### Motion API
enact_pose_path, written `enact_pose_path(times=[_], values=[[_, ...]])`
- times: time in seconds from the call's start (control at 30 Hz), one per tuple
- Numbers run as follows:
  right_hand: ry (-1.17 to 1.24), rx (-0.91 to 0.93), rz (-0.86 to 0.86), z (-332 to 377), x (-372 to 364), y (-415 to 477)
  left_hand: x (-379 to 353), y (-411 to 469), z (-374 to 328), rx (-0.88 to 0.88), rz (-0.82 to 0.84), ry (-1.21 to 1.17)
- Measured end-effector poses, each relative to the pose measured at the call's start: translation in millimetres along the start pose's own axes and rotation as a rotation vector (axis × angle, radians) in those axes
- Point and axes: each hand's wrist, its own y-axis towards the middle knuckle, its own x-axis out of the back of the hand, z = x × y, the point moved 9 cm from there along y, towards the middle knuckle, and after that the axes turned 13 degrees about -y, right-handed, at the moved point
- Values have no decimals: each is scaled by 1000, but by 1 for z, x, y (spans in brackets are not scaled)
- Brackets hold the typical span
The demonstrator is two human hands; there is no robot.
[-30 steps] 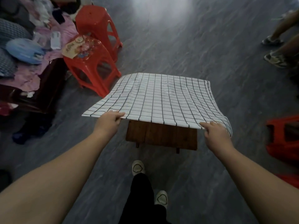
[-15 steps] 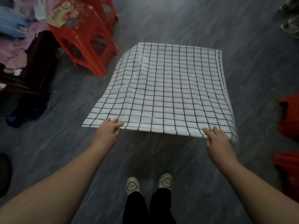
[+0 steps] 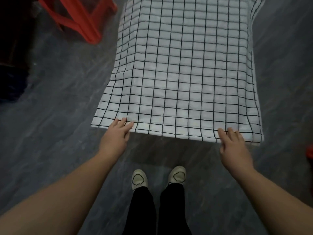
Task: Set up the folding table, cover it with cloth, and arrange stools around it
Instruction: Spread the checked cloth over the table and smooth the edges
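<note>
Checked cloth (image 3: 186,73) is draped flat in the middle, totally hiding the desk under it. Left hand (image 3: 116,134) and right hand (image 3: 234,146) both rest spread fingers on its near edge. Red stool (image 3: 76,19) sits far left on the floor (image 3: 50,124).

Dark grey floor (image 3: 50,141), red stool (image 3: 79,22) and pale shoes (image 3: 139,179) standing on it, checked cloth (image 3: 186,73) draped over something unseen

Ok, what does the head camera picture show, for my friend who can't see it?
The left hand and right hand touch the near edge of a spread white checked cloth. A red stool stands upper left on the grey floor.
</note>
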Motion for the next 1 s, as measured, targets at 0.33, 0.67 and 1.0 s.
enact_pose_path(times=[0.33, 0.67, 1.0], values=[[-21, -2, 231, 27, -55, 20, -60, 4, -3, 193, 264, 232], [238, -25, 108, -3, 25, 18, -42, 17, -180, -117, 165, 203], [415, -84, 89, -73, 55, 11, -62, 44, -318, -325, 204, 220]])
